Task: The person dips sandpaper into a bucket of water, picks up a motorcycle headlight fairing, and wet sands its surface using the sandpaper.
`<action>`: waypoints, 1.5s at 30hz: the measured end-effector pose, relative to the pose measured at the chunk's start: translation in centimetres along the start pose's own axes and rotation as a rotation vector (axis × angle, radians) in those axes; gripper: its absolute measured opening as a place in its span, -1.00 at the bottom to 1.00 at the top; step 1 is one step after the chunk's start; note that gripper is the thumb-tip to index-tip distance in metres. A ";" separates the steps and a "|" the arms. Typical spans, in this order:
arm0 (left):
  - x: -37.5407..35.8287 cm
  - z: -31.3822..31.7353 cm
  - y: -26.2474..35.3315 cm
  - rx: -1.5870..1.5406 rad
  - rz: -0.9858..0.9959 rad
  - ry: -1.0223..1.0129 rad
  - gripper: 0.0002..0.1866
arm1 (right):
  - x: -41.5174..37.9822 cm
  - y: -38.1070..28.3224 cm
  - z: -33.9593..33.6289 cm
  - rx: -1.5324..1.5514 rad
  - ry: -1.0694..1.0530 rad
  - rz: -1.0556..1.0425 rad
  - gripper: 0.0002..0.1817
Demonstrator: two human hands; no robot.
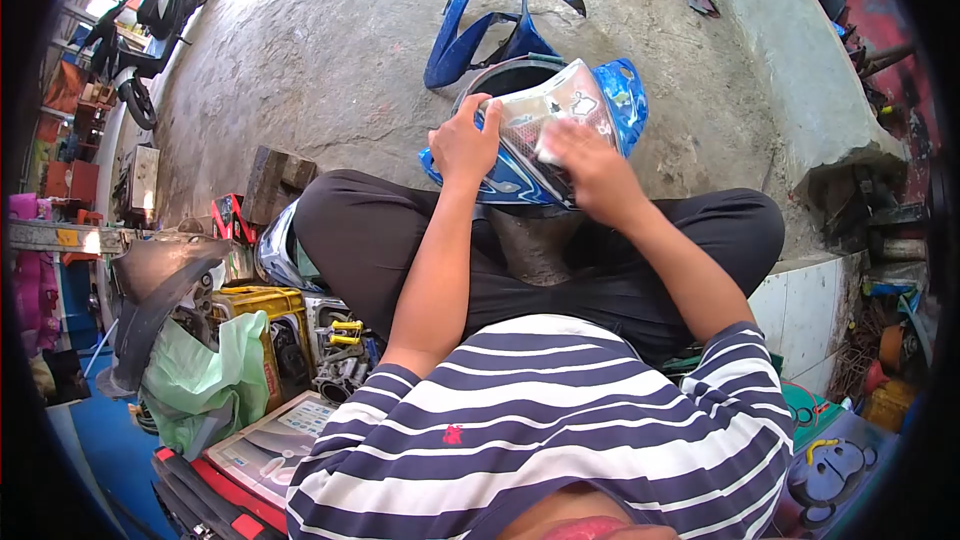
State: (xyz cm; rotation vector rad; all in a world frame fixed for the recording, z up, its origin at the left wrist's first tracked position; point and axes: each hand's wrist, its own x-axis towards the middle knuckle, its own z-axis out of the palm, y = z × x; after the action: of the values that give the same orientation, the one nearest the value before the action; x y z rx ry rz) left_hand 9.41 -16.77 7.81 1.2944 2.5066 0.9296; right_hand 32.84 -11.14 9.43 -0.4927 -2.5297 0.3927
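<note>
The right grip (594, 168), nearly closed, holds a white wad (545, 152) against a glossy blue panel (625, 100) between the knees (335, 202); the left grip (465, 148), partly open, touches its edge. It looks light, stiff, slippery, best held by the rim.

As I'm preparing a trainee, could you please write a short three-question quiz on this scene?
1. Fill in the colour: the left hand is at the edge of the light unit, while the right hand holds a small ____ wad against it.
2. True or false: an open blue frame lies on the concrete floor, beyond the light unit.
3. Where are the parked two-wheelers?
A) Far off to the person's right
B) Far off to the person's left
C) Directly behind the blue frame

Key: 1 white; 2 true; 3 B
</note>
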 end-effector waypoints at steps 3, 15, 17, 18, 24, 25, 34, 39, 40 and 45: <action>-0.2 -0.4 0.3 -0.001 -0.013 -0.024 -0.59 | 0.6 -0.2 -0.2 0.041 -0.013 0.021 -0.51; -0.2 -0.3 0.3 -0.007 -0.001 -0.003 -0.59 | 0.6 2.7 -0.7 0.047 0.062 0.123 -0.48; -0.3 -0.3 0.2 -0.014 0.001 0.000 -0.59 | 0.4 4.5 -0.6 -0.072 0.120 0.282 -0.47; -0.2 -0.2 0.2 -0.020 0.004 0.002 -0.59 | 0.1 4.3 -0.6 -0.077 0.100 0.244 -0.49; -0.3 -0.6 0.5 0.008 -0.004 -0.013 -0.59 | 0.6 0.7 -0.6 -0.010 0.004 0.053 -0.55; -0.3 -0.5 0.4 0.007 -0.003 -0.009 -0.59 | 0.6 2.0 -0.9 -0.025 0.050 0.105 -0.55; -0.4 -0.5 0.4 -0.002 -0.001 -0.002 -0.59 | 0.5 0.6 -0.5 0.024 -0.010 0.046 -0.47; 0.0 0.1 0.1 -0.007 0.012 0.007 -0.60 | 0.1 2.5 -0.6 -0.045 0.082 0.213 -0.49; -0.1 0.1 0.1 -0.009 0.009 0.007 -0.59 | 0.2 1.3 -0.6 -0.019 0.065 0.178 -0.48; 0.0 0.4 -0.2 0.001 0.034 0.063 -0.60 | 0.4 1.5 -0.1 -0.011 0.059 0.054 -0.50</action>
State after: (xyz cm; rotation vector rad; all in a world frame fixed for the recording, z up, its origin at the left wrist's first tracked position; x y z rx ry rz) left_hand 9.45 -16.71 7.34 1.3328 2.5396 0.9919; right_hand 32.97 -9.61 9.17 -0.5691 -2.4675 0.3789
